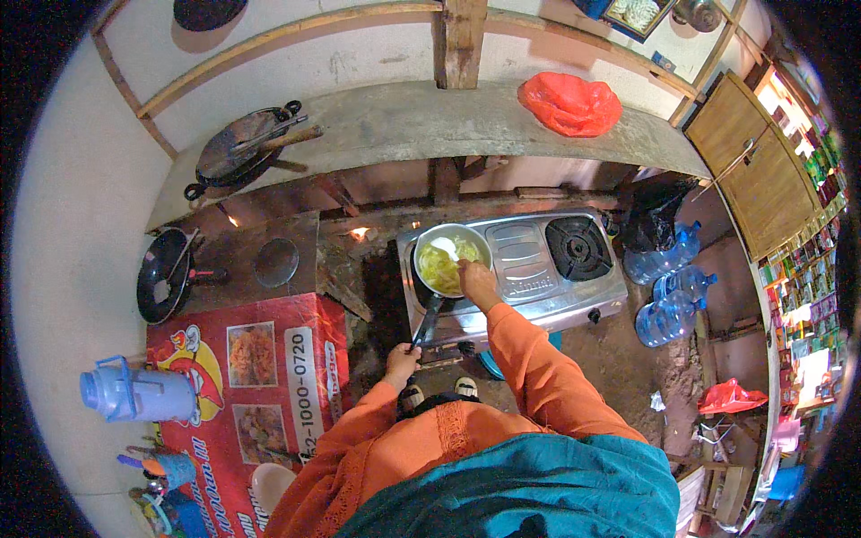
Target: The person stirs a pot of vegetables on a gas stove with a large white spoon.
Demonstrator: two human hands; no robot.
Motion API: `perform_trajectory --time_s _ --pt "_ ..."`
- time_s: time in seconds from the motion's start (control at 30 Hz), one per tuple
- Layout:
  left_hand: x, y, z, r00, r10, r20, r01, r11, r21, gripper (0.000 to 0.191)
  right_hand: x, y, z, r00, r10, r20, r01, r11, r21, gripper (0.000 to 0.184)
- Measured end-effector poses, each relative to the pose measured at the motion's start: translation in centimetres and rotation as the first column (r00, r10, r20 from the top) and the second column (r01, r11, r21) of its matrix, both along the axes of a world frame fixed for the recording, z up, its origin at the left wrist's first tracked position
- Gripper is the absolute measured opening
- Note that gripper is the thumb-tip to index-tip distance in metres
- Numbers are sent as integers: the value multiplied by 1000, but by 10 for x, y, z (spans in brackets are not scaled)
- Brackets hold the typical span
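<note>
A saucepan (440,286) with pale yellow-green food in liquid stands on the left burner of a two-burner gas stove (525,262). My left hand (401,364) grips the pan's black handle (428,321), which points toward me. Over the pan's right edge, my right hand (477,284) is shut on a white spoon or ladle (444,246); its pale head lies over the food. The lower part of that utensil's handle is hidden by my fingers. The right burner (578,247) carries no pan.
A black frying pan (163,276) with a utensil lies left, beyond a red printed table cover (202,363) bearing a blue thermos (141,392). On the concrete ledge (403,121) are a wok (242,148) and a red plastic bag (570,104). Water bottles (669,319) stand right of the stove.
</note>
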State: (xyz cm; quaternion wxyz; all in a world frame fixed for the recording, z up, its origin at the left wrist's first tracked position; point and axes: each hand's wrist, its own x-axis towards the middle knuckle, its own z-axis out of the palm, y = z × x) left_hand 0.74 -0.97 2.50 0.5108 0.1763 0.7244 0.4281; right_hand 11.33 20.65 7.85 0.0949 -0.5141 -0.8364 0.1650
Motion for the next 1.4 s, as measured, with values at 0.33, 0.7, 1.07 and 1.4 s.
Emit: perform_trajectory --time_s 0.33,0.7,1.07,1.4 --pt "-3 0 -4 1000 -24 20 24 1000 -3 19 37 -22 54 998 58 -17 -56 996 73 19" --pt "-5 -1 -9 999 -38 -19 38 999 -12 20 36 -36 31 999 6 34 -4 998 -63 23" --pt "-3 0 -6 1000 -29 -7 29 1000 -4 19 -4 -15 34 981 155 116 -164 983 79 23" --pt "-4 0 -13 999 -43 -22 43 999 1 20 39 -20 32 957 181 229 -234 944 233 18"
